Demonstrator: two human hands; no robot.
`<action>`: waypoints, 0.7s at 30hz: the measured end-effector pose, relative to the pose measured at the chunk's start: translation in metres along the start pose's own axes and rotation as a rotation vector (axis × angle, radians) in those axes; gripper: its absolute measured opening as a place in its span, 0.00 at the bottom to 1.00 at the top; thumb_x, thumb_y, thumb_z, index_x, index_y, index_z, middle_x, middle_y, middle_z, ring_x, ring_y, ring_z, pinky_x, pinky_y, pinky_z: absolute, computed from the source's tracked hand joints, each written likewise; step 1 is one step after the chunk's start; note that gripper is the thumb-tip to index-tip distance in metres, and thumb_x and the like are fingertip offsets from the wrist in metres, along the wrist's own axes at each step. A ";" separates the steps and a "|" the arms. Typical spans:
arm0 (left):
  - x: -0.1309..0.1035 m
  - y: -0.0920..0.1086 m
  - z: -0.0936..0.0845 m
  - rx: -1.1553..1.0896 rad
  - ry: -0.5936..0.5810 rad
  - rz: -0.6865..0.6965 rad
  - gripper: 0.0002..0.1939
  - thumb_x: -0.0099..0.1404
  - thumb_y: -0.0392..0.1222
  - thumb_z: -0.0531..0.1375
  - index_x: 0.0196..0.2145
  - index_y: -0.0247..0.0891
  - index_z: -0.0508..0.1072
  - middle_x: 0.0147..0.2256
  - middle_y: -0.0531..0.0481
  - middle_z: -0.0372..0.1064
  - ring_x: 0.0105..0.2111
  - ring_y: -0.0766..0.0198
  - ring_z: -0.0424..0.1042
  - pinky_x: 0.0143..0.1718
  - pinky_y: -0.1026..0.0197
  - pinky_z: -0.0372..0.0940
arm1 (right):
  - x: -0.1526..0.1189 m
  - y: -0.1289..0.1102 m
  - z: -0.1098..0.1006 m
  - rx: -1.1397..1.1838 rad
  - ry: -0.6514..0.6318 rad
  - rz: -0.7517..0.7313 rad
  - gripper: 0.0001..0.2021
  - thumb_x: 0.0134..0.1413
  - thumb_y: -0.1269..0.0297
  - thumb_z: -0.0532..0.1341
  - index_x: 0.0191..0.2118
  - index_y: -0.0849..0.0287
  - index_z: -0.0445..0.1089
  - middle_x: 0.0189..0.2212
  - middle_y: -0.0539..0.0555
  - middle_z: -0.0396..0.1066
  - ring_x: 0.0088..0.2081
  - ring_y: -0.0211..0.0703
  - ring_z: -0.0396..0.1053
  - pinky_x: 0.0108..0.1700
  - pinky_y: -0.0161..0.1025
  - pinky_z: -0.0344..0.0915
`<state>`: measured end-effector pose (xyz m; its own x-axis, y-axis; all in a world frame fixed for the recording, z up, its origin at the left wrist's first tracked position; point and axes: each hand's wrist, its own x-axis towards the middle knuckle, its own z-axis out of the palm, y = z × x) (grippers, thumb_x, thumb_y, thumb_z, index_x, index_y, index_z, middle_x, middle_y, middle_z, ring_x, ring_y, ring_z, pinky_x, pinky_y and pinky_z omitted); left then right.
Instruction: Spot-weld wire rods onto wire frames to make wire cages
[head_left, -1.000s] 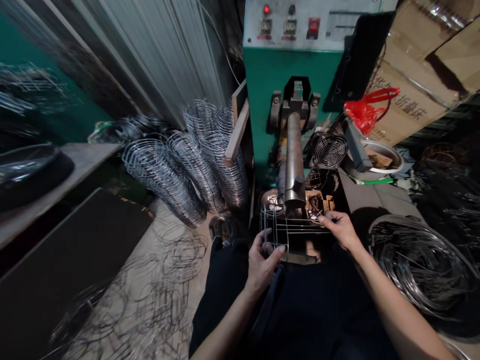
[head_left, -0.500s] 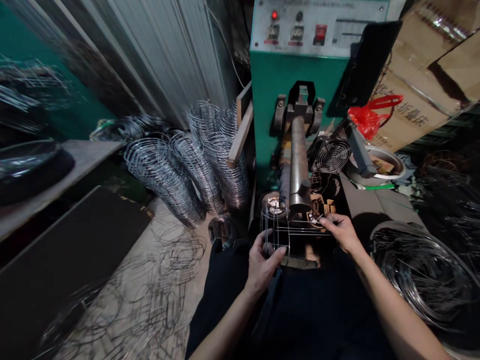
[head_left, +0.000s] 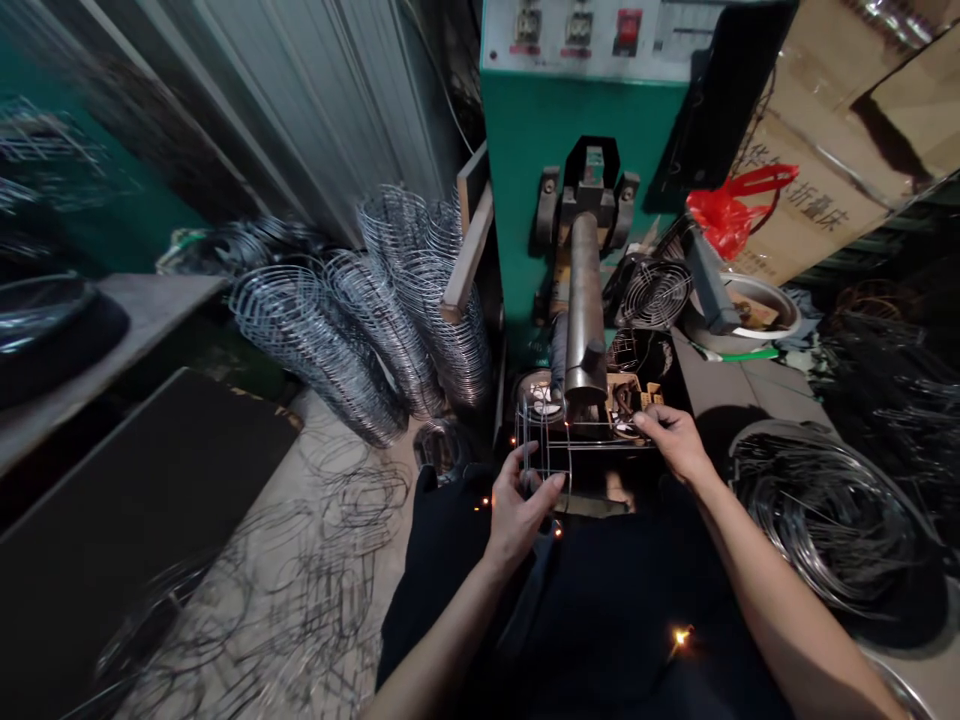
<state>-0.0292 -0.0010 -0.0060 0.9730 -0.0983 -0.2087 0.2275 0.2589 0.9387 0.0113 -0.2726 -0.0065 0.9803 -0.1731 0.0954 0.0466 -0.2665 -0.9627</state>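
Note:
My left hand [head_left: 517, 505] is closed around the side of a small wire frame [head_left: 556, 470], thumb and fingers pinching its thin metal rods. The frame's upper end sits by the tip of a thick metal cylinder arm [head_left: 586, 320] on a green spot welding machine [head_left: 517, 130]. To the right of the cylinder, my right hand [head_left: 677, 445] is pinched shut near the same height. A thin wire seems to run to its fingertips, though its end is hard to make out. Bright sparks [head_left: 681, 636] fly over my dark clothing and around my left hand.
Stacks of wire rings [head_left: 315, 350] lean left of the machine, beside a wooden bar [head_left: 469, 260]. Loose wire pieces [head_left: 322, 570] cover the floor at left. A basin of wires [head_left: 832, 520] stands at right. Behind are a bowl [head_left: 780, 310], red bag [head_left: 724, 220] and cardboard box [head_left: 810, 200].
Sparks have appeared near the wire frame, my left hand and my lap. The view has tilted down slightly, and both hands keep nearly the same grip and place.

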 end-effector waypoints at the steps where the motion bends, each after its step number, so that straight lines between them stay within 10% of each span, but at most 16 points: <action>1: -0.005 0.001 -0.002 -0.003 0.003 -0.019 0.35 0.54 0.48 0.71 0.55 0.34 0.65 0.18 0.63 0.58 0.18 0.73 0.60 0.22 0.69 0.60 | -0.006 -0.001 -0.005 -0.016 -0.020 -0.023 0.25 0.54 0.43 0.65 0.21 0.58 0.59 0.20 0.47 0.55 0.25 0.37 0.53 0.29 0.36 0.52; 7: -0.047 0.036 -0.038 -0.188 -0.170 -0.228 0.56 0.49 0.41 0.74 0.67 0.40 0.47 0.36 0.45 0.75 0.30 0.63 0.75 0.33 0.61 0.68 | -0.065 -0.005 -0.035 -0.184 -0.342 0.148 0.24 0.60 0.41 0.59 0.29 0.60 0.68 0.24 0.52 0.66 0.26 0.41 0.67 0.30 0.37 0.64; 11: -0.052 0.055 -0.069 -0.215 -0.389 -0.210 0.59 0.50 0.39 0.73 0.69 0.49 0.41 0.56 0.34 0.68 0.48 0.50 0.74 0.49 0.50 0.67 | -0.090 -0.007 -0.028 -0.087 -0.537 0.442 0.26 0.54 0.42 0.65 0.50 0.57 0.65 0.24 0.46 0.64 0.17 0.35 0.63 0.19 0.32 0.61; 17: -0.074 -0.006 -0.089 -0.198 -0.124 -0.475 0.53 0.50 0.49 0.73 0.67 0.41 0.51 0.56 0.29 0.67 0.44 0.50 0.76 0.41 0.55 0.69 | -0.104 0.024 -0.014 -0.113 -0.709 0.654 0.33 0.48 0.47 0.68 0.58 0.54 0.64 0.27 0.48 0.67 0.18 0.34 0.63 0.19 0.31 0.60; 21: -0.111 -0.038 -0.079 -0.168 -0.099 -0.531 0.46 0.49 0.46 0.74 0.61 0.36 0.61 0.46 0.34 0.74 0.32 0.59 0.76 0.34 0.59 0.69 | -0.109 0.034 -0.018 -0.226 -0.686 0.451 0.21 0.48 0.48 0.68 0.43 0.57 0.75 0.31 0.53 0.70 0.29 0.42 0.68 0.31 0.36 0.64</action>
<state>-0.1428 0.0762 -0.0401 0.7168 -0.3447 -0.6061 0.6958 0.2977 0.6536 -0.0970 -0.2800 -0.0447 0.7987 0.2851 -0.5300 -0.3442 -0.5059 -0.7909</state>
